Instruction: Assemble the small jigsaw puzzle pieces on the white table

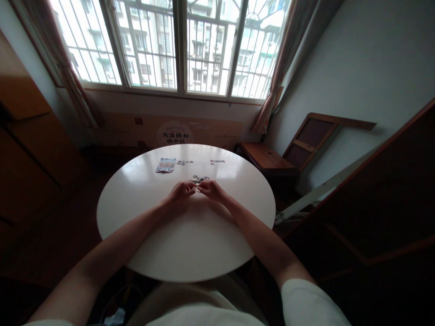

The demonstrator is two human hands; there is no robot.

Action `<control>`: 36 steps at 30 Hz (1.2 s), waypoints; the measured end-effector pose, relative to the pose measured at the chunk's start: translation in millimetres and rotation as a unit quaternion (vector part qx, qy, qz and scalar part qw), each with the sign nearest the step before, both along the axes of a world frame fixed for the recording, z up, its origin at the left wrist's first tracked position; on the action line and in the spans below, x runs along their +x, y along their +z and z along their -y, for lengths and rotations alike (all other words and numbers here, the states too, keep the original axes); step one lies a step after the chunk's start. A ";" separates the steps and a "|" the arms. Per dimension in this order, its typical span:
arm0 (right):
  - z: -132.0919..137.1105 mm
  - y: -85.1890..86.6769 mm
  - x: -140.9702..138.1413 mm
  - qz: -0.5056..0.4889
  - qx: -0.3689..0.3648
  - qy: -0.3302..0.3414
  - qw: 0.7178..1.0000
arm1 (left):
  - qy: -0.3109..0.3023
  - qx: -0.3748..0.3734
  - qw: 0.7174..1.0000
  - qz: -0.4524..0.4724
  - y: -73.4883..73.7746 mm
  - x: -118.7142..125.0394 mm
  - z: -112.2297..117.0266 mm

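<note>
Both my forearms rest on a round white table (190, 244). My left hand (181, 191) and my right hand (211, 189) meet near the table's middle, fingers curled and pinched together on a tiny piece too small to name. Just beyond the fingertips lies a small heap of dark jigsaw pieces (200, 179). Farther back sit two short rows of joined pieces (185, 162) (217, 161), and a small printed picture card (166, 165) lies to their left.
A barred window (176, 45) with curtains fills the far wall. A wooden cabinet (30, 149) stands left. A low wooden table (265, 158) and a leaning wooden frame (316, 136) are at the right, and a dark wooden panel (384, 203) stands closer in.
</note>
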State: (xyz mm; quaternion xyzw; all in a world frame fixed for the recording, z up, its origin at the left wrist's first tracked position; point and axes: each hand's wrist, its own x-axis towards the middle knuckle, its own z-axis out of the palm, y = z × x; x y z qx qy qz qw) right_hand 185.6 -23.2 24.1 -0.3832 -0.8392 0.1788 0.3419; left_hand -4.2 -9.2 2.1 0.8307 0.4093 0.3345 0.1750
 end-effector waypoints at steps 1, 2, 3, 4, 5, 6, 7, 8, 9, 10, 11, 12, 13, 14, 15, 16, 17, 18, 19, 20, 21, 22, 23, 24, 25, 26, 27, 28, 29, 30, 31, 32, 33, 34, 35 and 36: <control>0.1 0.0 -0.1 0.001 0.001 0.001 1.000 | -0.001 0.001 1.000 0.001 -0.3 -0.1 -0.2; 0.1 0.0 -0.2 0.001 0.003 0.002 1.000 | -0.004 0.001 1.000 0.003 -0.8 -0.1 -0.4; 0.1 -0.1 -0.2 0.001 0.004 0.004 1.000 | -0.006 0.002 1.000 0.005 -1.2 -0.1 -0.7; 0.2 -0.2 -0.2 0.002 0.006 0.007 1.000 | -0.008 0.002 1.000 0.006 -1.6 -0.1 -0.9; 0.2 -0.3 -0.2 0.002 0.008 0.010 1.000 | -0.010 0.002 1.000 0.008 -2.0 0.0 -1.0; 0.3 -0.4 -0.1 0.001 0.009 0.012 1.000 | -0.012 0.002 1.000 0.009 -2.2 0.1 -1.0; 0.4 -0.4 -0.1 0.000 0.010 0.013 1.000 | -0.012 0.002 1.000 0.010 -2.2 0.2 -0.9; 0.5 -0.4 -0.1 0.000 0.009 0.013 1.000 | -0.011 0.003 1.000 0.012 -2.1 0.3 -0.7; 0.6 -0.3 -0.1 0.001 0.008 0.012 1.000 | -0.011 0.002 1.000 0.014 -1.9 0.4 -0.4; 0.8 -0.1 -0.2 0.002 0.006 0.011 1.000 | -0.010 0.001 1.000 0.014 -1.5 0.4 0.1; 1.0 0.1 -0.2 0.003 0.004 0.010 1.000 | -0.010 -0.002 1.000 0.014 -1.0 0.5 0.6; 1.1 0.3 -0.2 0.005 0.003 0.009 1.000 | -0.009 -0.005 1.000 0.013 -0.4 0.6 1.1; 1.1 0.4 -0.2 0.007 0.002 0.008 1.000 | -0.010 -0.007 1.000 0.012 0.2 0.6 1.6; 1.0 0.4 -0.1 0.007 0.003 0.007 1.000 | -0.011 -0.009 1.000 0.011 0.8 0.6 2.1; 0.9 0.2 0.0 0.008 0.004 0.007 1.000 | -0.012 -0.008 1.000 0.010 1.3 0.6 2.5; 0.7 0.0 0.1 0.007 0.005 0.008 1.000 | -0.012 -0.007 1.000 0.010 1.9 0.6 2.9; 0.4 -0.3 0.3 0.007 0.005 0.010 1.000 | -0.012 -0.006 1.000 0.010 2.3 0.6 3.3; 0.1 -0.7 0.4 0.007 0.004 0.012 1.000 | -0.014 -0.006 1.000 0.010 2.6 0.6 3.6; -0.2 -1.0 0.5 0.007 0.003 0.013 1.000 | -0.015 -0.006 1.000 0.011 2.8 0.7 3.8; -0.4 -1.2 0.6 0.006 0.001 0.012 1.000 | -0.015 -0.007 1.000 0.011 2.8 0.9 3.9; -0.5 -1.3 0.6 0.006 -0.001 0.012 1.000 | -0.014 -0.007 1.000 0.011 2.7 1.1 3.9; -0.5 -1.3 0.6 0.005 -0.003 0.011 1.000 | -0.012 -0.007 1.000 0.011 2.4 1.4 3.7; -0.4 -1.2 0.6 0.005 -0.004 0.010 1.000 | -0.008 -0.005 1.000 0.009 1.9 1.6 3.4; -0.1 -0.9 0.5 0.005 -0.005 0.010 1.000 | -0.005 -0.003 1.000 0.008 1.4 1.7 3.1; 0.2 -0.7 0.5 0.005 -0.006 0.010 1.000 | -0.003 0.000 1.000 0.007 0.9 1.8 2.7; 0.5 -0.4 0.4 0.006 -0.007 0.010 1.000 | -0.005 0.002 1.000 0.005 0.5 1.8 2.4; 0.9 0.0 0.2 0.006 -0.008 0.009 1.000 | -0.009 0.003 1.000 0.006 0.2 1.7 2.2; 1.2 0.3 0.1 0.007 -0.008 0.008 1.000 | -0.013 0.004 1.000 0.007 0.0 1.6 2.1; 1.6 0.6 -0.1 0.007 -0.008 0.007 1.000 | -0.016 0.003 1.000 0.009 0.1 1.5 2.1; 1.9 0.9 -0.3 0.006 -0.009 0.006 1.000 | -0.018 0.002 1.000 0.011 0.2 1.4 2.2; 2.1 1.2 -0.5 0.005 -0.009 0.005 1.000 | -0.018 0.001 1.000 0.012 0.5 1.4 2.4; 2.3 1.4 -0.7 0.005 -0.010 0.005 1.000 | -0.017 -0.001 1.000 0.013 0.9 1.4 2.7; 2.4 1.6 -0.8 0.005 -0.011 0.005 1.000 | -0.015 -0.002 1.000 0.013 1.2 1.5 2.9; 2.5 1.7 -0.9 0.005 -0.013 0.004 1.000 | -0.013 -0.003 1.000 0.012 1.5 1.7 3.1; 2.5 1.7 -0.9 0.005 -0.014 0.004 1.000 | -0.009 -0.004 1.000 0.010 1.7 1.9 3.2; 2.4 1.6 -0.9 0.005 -0.015 0.003 1.000 | -0.007 -0.005 1.000 0.008 1.8 2.0 3.3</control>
